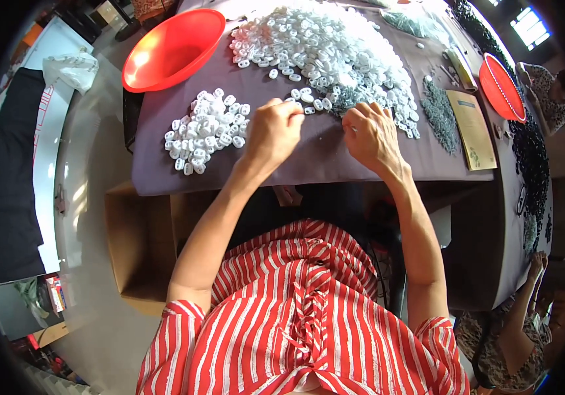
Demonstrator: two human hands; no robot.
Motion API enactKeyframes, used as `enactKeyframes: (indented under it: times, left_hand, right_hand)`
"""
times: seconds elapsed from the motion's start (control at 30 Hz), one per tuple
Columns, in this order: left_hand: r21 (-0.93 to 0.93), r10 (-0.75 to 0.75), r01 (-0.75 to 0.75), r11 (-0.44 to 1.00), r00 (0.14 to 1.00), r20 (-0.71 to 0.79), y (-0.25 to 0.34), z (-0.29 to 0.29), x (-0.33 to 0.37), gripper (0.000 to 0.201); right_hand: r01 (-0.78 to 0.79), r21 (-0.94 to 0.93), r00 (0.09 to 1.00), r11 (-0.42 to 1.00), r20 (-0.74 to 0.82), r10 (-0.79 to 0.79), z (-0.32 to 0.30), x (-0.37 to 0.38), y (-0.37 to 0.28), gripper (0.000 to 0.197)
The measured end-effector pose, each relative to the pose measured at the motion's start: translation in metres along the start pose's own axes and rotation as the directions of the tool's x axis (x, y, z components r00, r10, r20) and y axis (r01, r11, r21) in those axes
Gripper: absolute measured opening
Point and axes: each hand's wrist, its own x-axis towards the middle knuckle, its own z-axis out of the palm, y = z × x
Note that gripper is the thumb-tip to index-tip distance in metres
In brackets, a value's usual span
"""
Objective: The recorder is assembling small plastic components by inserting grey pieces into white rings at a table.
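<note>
My left hand (274, 131) is closed, thumb and fingers pressed together just above the table. A small white oval piece with two holes (309, 110) shows right at its fingertips; whether it is held or lies behind them I cannot tell. My right hand (373, 137) is also closed, fingers curled down, and hides whatever it may grip. Beside its fingertips lies a tangle of tiny grey metal bits (343, 99), perhaps springs. Beyond both hands spreads a big heap of white two-holed oval pieces (322, 46). A smaller pile of such white pieces (207, 128) sits left of my left hand.
A red basin (177, 49) stands at the table's far left. Toward the right are more grey bits (440, 115), a brown booklet (472, 130) and another red basin (501, 85). Black pieces (526, 145) cover the right side, with people beyond. A cardboard box (139, 237) sits below.
</note>
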Motion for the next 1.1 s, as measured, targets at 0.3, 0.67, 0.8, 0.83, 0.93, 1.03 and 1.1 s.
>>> enactKeyframes:
  times: [0.3,0.67,0.8,0.83,0.93,1.03,1.1]
  left_hand:
    - [0.299,-0.039,0.021,0.954,0.998,0.053,0.001,0.031,0.013,0.008]
    - [-0.315,-0.388,0.446,0.838,0.892,0.232,0.014,0.006,-0.022,0.009]
    - [-0.432,-0.312,0.368,0.824,0.929,0.197,0.016,0.015,-0.026,0.013]
    - [-0.468,-0.290,0.361,0.807,0.932,0.218,0.019,0.016,-0.024,0.016]
    - [-0.502,-0.277,0.378,0.778,0.923,0.266,0.029,0.021,-0.018,0.016]
    - [-0.514,-0.286,0.415,0.751,0.906,0.312,0.029,0.029,-0.018,0.014]
    - [-0.480,-0.155,0.241,0.844,0.965,0.212,0.022,0.035,-0.019,0.013]
  right_hand:
    - [-0.125,0.271,0.981,0.955,-0.107,0.159,-0.005,-0.010,-0.019,0.003]
    - [-0.318,0.552,0.936,0.771,0.052,0.349,0.005,-0.011,-0.020,0.014]
    - [-0.512,0.608,0.846,0.607,0.239,0.476,-0.002,-0.009,-0.026,0.019]
    - [-0.510,0.606,0.849,0.611,0.240,0.471,-0.002,-0.009,-0.027,0.019]
    - [-0.493,0.671,0.857,0.554,0.263,0.443,0.000,-0.012,-0.023,0.023]
    - [-0.460,0.719,0.871,0.520,0.252,0.422,0.005,-0.017,-0.017,0.025]
    - [-0.475,0.738,0.855,0.480,0.259,0.450,0.010,-0.021,-0.012,0.024]
